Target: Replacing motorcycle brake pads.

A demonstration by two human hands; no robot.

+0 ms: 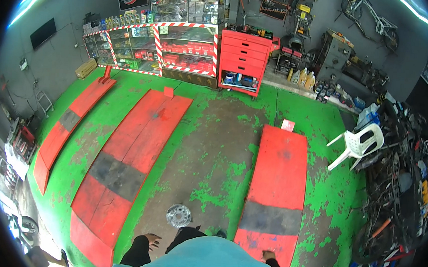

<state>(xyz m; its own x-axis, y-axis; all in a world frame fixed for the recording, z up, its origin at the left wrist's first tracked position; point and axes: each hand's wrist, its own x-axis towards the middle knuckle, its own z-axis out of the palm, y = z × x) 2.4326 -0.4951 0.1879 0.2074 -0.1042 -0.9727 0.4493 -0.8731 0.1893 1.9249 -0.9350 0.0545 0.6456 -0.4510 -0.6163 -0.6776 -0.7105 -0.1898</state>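
My left hand (153, 240) hangs low beside my dark-trousered leg, its fingers apart and nothing in them. Ahead of it on the worn floor lies a round silver metal part (178, 215) with a large centre hole and smaller openings around it; its exact kind is unclear. My right hand (268, 256) shows small over the near end of the right red ramp platform (276, 177). Its fingers are bunched toward the palm and mostly hidden, so I cannot see whether it holds anything. Neither hand touches the silver part.
Two more red platforms (129, 142) stretch along the floor at left. A red tool cabinet (244, 58) and glass display shelves (187, 47) line the back wall. At right stand a white plastic chair (357, 143) and piled motorcycle parts (393, 190). Someone's foot (64, 259) shows at lower left.
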